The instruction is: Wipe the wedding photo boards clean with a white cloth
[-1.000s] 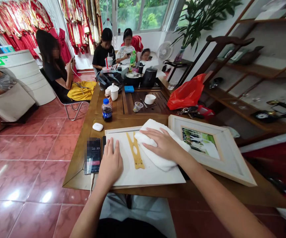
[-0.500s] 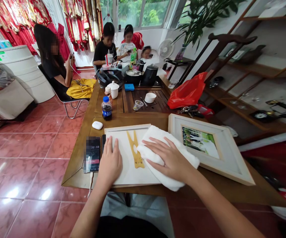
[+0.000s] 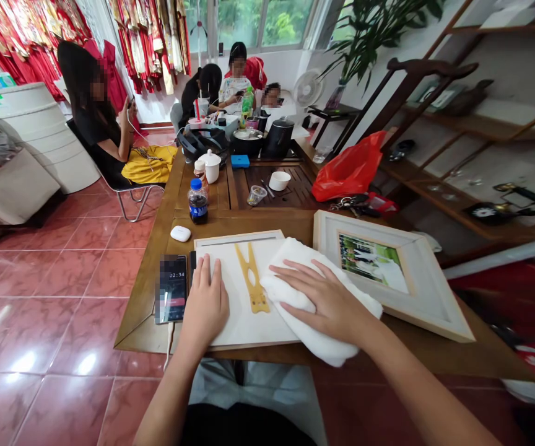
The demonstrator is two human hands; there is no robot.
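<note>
My left hand (image 3: 208, 300) lies flat on the left edge of a shallow white tray-like picture frame (image 3: 230, 331), fingers stretched out and holding nothing. Under my right hand (image 3: 326, 300) is a folded white cloth (image 3: 327, 350), with a fold of it between thumb and fingers. The cloth covers the right part of the frame and hangs over the table's front edge. Between my hands, a flat yellow piece with two prongs and a hole (image 3: 257, 294) rests on the white surface. To the right, a second white frame (image 3: 439, 297) holds a photo (image 3: 372, 263).
Left of the frame lies a phone (image 3: 172, 291) with a cable, below a white earbud case (image 3: 181, 233). Farther back stand a cola bottle (image 3: 198, 204), a lidded white cup (image 3: 212, 166), a white bowl (image 3: 279, 181) and a red plastic bag (image 3: 348, 170). Several people sit beyond.
My right hand and the cloth have slid slightly right, away from the yellow piece, uncovering its hole. My left hand stays put. A person in black at the back has bent lower.
</note>
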